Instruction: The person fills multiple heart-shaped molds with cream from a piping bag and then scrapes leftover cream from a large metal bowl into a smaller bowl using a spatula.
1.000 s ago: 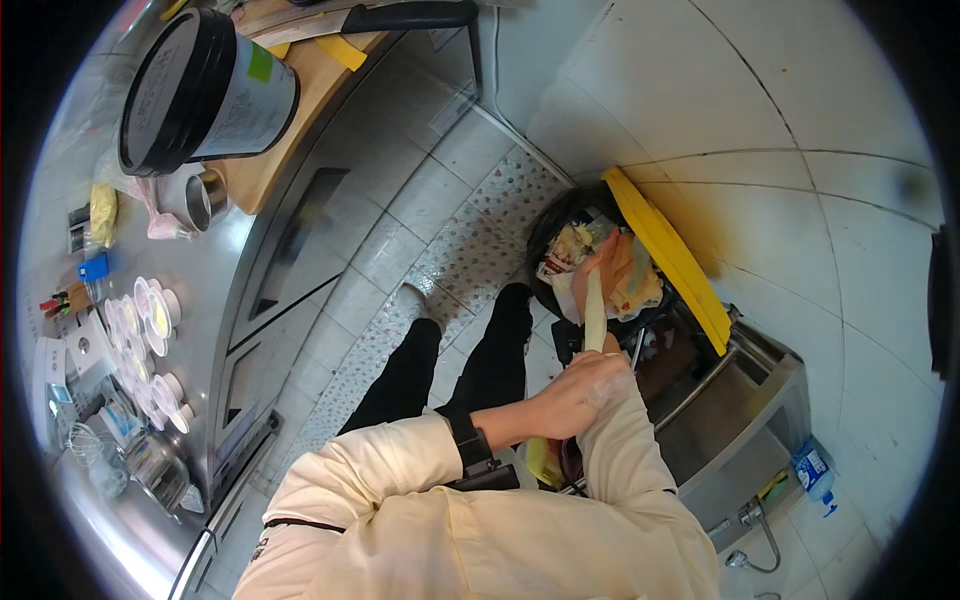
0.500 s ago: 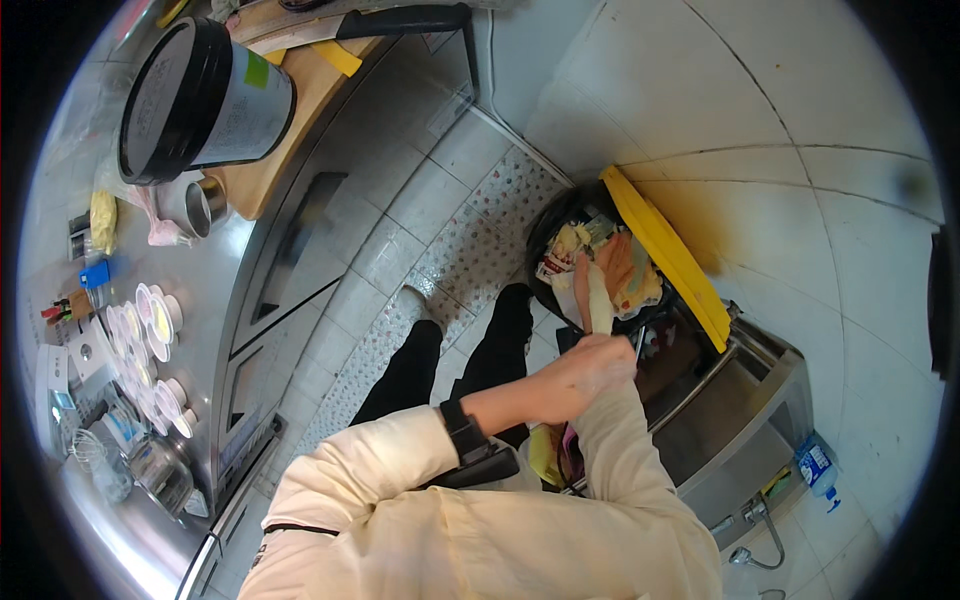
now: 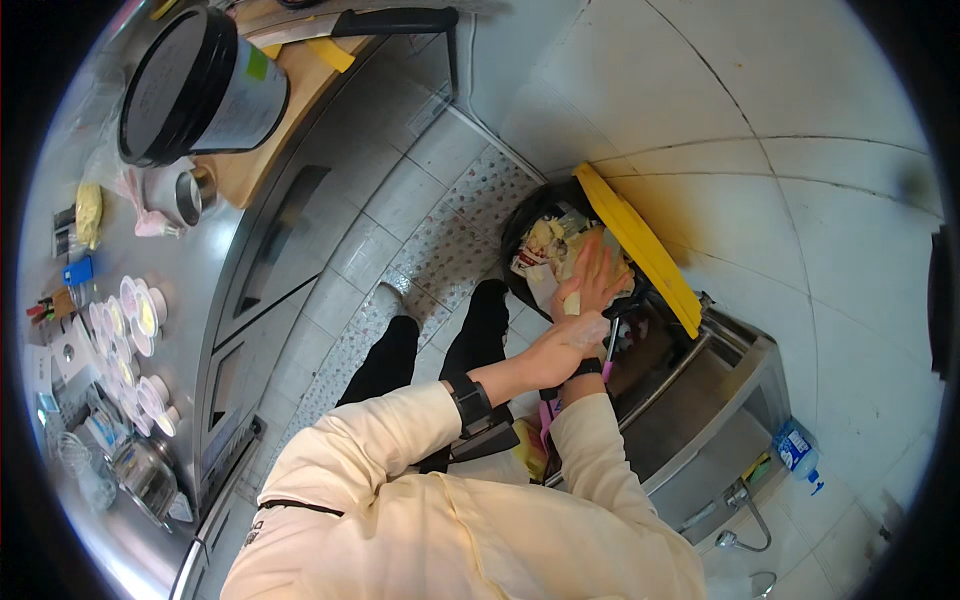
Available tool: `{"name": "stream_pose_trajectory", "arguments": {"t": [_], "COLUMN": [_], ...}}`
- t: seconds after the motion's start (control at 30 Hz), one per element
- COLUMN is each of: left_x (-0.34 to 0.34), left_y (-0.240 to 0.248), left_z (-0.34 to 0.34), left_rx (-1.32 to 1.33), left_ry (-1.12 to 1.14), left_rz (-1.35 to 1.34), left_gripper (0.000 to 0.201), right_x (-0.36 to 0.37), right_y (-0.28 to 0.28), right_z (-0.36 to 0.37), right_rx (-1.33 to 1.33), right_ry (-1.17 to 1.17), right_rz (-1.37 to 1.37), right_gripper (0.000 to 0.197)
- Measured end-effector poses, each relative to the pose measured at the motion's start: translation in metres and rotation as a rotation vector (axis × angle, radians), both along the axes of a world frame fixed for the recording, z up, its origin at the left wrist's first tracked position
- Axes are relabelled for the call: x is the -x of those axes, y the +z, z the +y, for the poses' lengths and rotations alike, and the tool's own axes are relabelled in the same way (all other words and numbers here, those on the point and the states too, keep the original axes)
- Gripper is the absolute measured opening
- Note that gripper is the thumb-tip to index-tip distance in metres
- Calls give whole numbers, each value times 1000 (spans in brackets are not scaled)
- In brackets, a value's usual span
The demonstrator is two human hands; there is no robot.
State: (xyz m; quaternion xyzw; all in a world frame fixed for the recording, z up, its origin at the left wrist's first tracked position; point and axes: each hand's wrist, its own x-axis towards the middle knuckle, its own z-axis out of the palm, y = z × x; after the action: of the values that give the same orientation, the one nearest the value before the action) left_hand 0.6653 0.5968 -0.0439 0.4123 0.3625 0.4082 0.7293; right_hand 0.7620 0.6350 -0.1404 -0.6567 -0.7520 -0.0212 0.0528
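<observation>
My right hand stretches over a dark-lined bin full of scraps. Its fingers look spread, just above the heap. My left hand comes across from the left and lies over the right wrist, touching it. Its fingers are hidden or blend with the right hand, so their grip is unclear. Whitish smears show on the skin where the hands cross. A pale piece of something I cannot make out sits beside the right palm. Crumpled food waste and wrappers fill the bin.
A yellow panel stands along the bin's right edge, next to a steel sink unit. A blue-labelled bottle is by the wall. On the left counter are a black-lidded tub, a large knife and several small cups.
My left hand, closed over the right wrist before, has shifted slightly up and left. The right hand's spread fingers now show more plainly. The whole view has moved a little.
</observation>
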Motion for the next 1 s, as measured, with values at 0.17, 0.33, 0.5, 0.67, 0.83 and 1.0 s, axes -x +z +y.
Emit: {"name": "stream_pose_trajectory", "arguments": {"t": [0.17, 0.33, 0.5, 0.67, 0.83, 1.0], "left_x": [4, 11, 15, 24, 19, 38], "left_y": [12, 30, 57, 56, 66, 73], "left_z": [-6, -17, -16, -17, -5, 37], "left_rx": [61, -160, -241, -172, 144, 46], "left_ry": [-73, -92, -190, -238, -166, -87], "left_rz": [-10, 5, -37, -40, -401, -401], "left_gripper": [22, 22, 20, 19, 15, 25], "right_x": [-8, -22, -53, -24, -13, -44], "right_y": [-38, -82, -118, -78, -28, -8], "right_z": [7, 11, 15, 18, 18, -13], "right_rx": [46, 5, -24, -58, 1, 381], "right_ry": [-55, -52, -46, 5, 165, 149], "right_rz": [-54, -69, -116, -130, 117, 1335], "right_gripper": [57, 57, 57, 51, 51, 52]}}
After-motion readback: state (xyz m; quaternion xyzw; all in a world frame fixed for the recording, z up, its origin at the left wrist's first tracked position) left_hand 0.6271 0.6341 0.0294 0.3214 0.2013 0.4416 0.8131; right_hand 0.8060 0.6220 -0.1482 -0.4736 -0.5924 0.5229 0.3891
